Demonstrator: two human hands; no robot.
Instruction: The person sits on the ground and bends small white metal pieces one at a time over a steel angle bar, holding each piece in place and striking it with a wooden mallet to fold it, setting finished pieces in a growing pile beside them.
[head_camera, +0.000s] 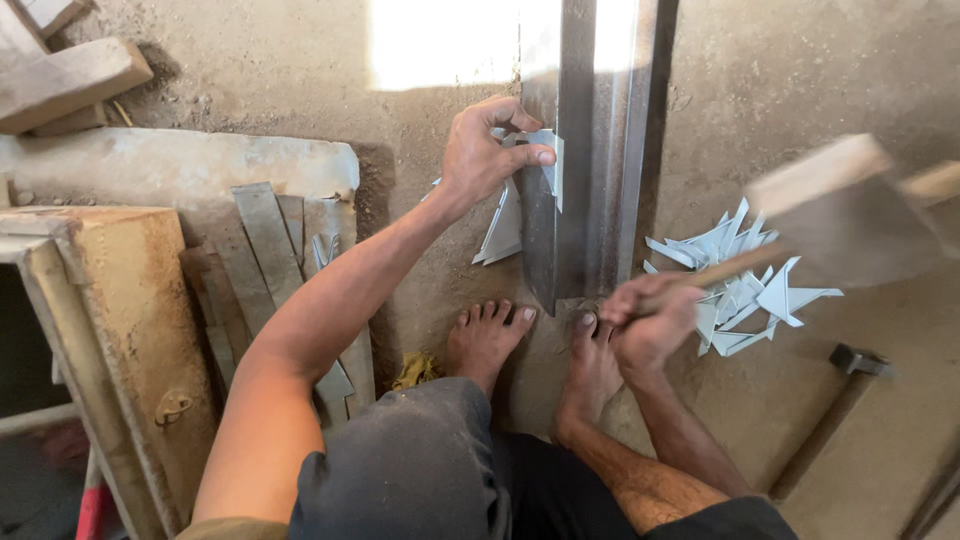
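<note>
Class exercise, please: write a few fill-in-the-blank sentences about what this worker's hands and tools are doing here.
1. The left hand presses a small metal piece against the long ____ beam.
2. The right hand grips a wooden ____.
3. Cut metal scraps lie on the ____.

Missing: steel; mallet; floor

The floor (250, 90) was dusty, bare concrete. A long metal bar (590, 150) lay on it. Beside the bar sat a pile of small cut metal pieces (735, 290). A hammer (835, 410) lay near them. Flat metal strips (270, 250) and wooden blocks (65, 80) lay further off.
</note>
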